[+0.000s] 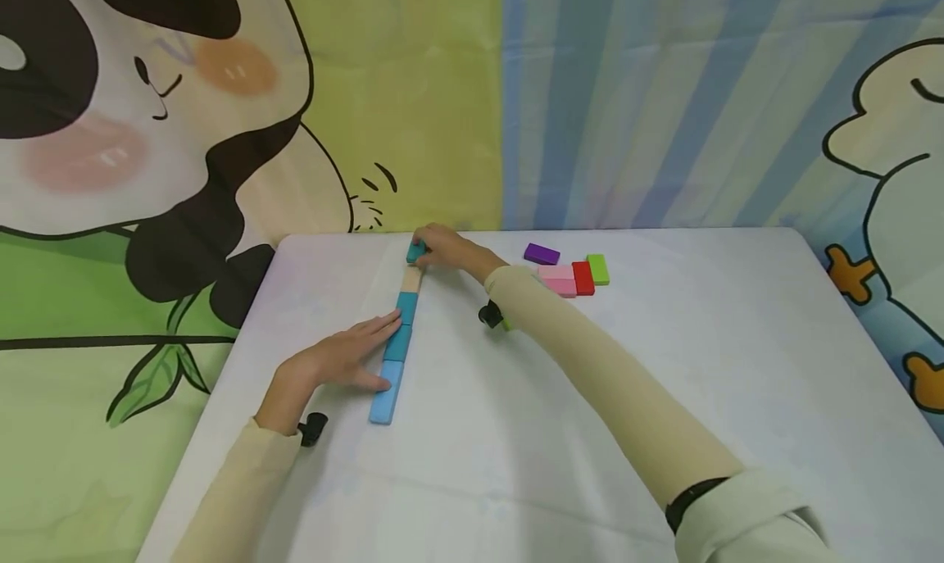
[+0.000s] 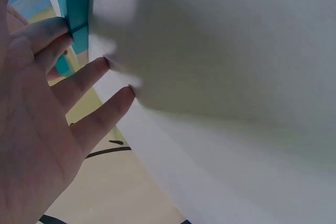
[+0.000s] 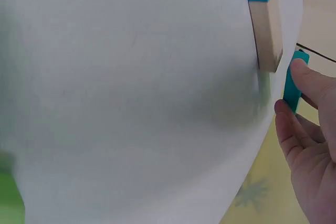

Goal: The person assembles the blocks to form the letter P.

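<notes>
A straight row of blocks runs away from the person on the white table. A light blue block (image 1: 385, 399) lies at the near end, then two teal blocks (image 1: 398, 343), then a plain wooden block (image 3: 266, 38). My left hand (image 1: 341, 356) rests along the row's left side, fingers extended, with a fingertip at a teal block and the thumb at the light blue one. At the far end my right hand (image 1: 453, 249) pinches another teal block (image 3: 292, 86) between thumb and fingers. In the right wrist view a gap shows between this block and the wooden one.
To the right of the row lie a purple block (image 1: 542, 254), pink blocks (image 1: 558, 280), a red block (image 1: 583, 279) and a lime green block (image 1: 598, 270). A green block (image 3: 10, 198) shows at the right wrist view's lower left. The table's far edge runs just behind the right hand.
</notes>
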